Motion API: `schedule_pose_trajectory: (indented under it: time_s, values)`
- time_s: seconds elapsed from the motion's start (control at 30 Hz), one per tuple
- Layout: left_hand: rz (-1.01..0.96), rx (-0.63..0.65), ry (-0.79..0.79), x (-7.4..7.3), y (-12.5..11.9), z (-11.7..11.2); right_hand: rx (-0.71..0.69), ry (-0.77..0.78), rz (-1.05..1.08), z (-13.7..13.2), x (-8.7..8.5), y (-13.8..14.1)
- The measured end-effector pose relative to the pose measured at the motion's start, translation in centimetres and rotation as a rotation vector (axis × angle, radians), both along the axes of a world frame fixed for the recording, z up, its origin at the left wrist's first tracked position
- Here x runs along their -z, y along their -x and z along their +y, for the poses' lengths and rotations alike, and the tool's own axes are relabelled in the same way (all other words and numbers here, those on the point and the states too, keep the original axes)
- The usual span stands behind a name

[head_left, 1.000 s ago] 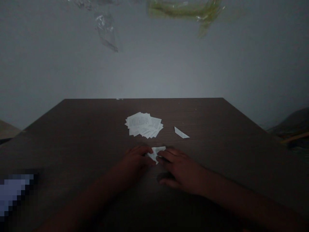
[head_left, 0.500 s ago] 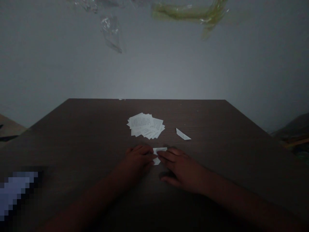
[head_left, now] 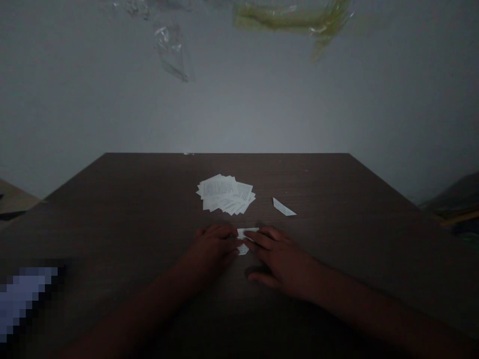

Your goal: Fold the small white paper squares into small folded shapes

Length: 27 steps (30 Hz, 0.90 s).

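Note:
A small folded piece of printed paper (head_left: 243,250) lies on the dark wooden table between my hands, partly hidden under the fingers. My left hand (head_left: 215,245) is closed at the paper's left edge, thumb and fingers drawn together on it. Across its right part, my right hand (head_left: 276,255) presses with stretched fingertips, the thumb apart on the tabletop. Just beyond the hands is a fanned pile of printed paper pieces (head_left: 225,192). To the right of that pile rests a single folded paper strip (head_left: 284,207) with slanted ends.
The wooden table (head_left: 149,174) ends against a pale wall (head_left: 239,109). A blurred-out device with a bright screen (head_left: 24,294) lies at the left front. Clear tape or plastic (head_left: 172,50) and yellow tape (head_left: 288,20) hang on the wall.
Almost nothing differs. The fingers of my right hand have shifted very slightly on the folded paper; the pile and the strip stay where they were.

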State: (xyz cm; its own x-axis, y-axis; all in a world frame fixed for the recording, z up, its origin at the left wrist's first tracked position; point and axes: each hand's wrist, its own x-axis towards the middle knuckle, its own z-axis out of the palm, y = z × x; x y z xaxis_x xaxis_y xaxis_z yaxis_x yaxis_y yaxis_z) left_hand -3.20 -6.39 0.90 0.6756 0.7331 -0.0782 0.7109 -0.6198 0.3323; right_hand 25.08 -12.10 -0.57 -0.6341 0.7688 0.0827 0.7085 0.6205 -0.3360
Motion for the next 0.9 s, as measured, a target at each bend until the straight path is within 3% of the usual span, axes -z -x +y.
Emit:
schedule_pose_trajectory:
  time_s: [0.4,0.7,0.9]
  values:
    - [-0.088,-0.005,-0.022,-0.2,0.3,-0.3,0.032,0.063,-0.029,0.0,-0.2,0.3]
    - [-0.079,-0.006,-0.036,1.5,0.5,0.2,0.037,0.041,-0.029,0.0,-0.3,0.3]
    - [-0.088,-0.006,-0.033,1.2,0.4,0.1,0.028,0.027,-0.004,0.1,0.1,0.2]
